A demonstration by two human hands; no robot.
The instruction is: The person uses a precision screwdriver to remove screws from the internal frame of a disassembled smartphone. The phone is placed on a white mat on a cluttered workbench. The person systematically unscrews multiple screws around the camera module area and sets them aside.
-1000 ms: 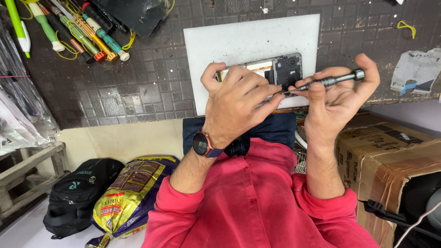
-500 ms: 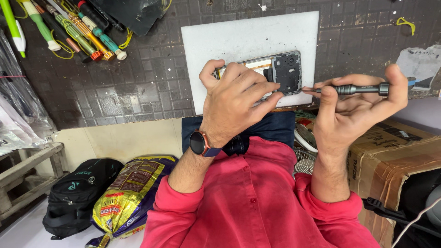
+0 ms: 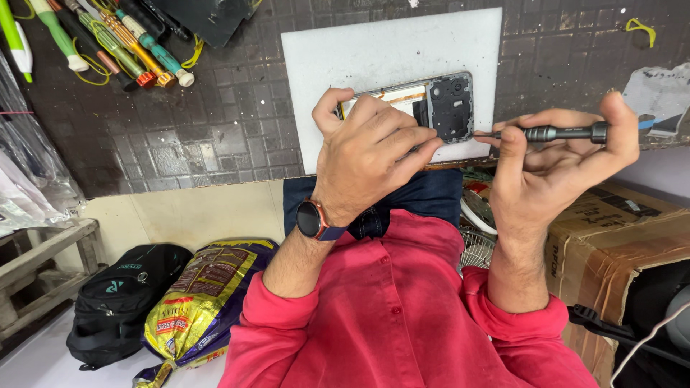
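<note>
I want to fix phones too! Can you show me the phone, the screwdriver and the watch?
Phone (image 3: 451,106): head view, on its dark open back near the camera end.
Screwdriver (image 3: 557,133): head view, on the middle of its dark handle.
Watch (image 3: 310,219): head view, on its round dark face.

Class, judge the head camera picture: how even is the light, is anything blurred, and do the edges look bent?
Head view: light is soft and even, no harsh glare on the white mat; left hand, opened phone and screwdriver in the right hand are sharp; the wide lens stretches the bench and box at the edges.
</note>
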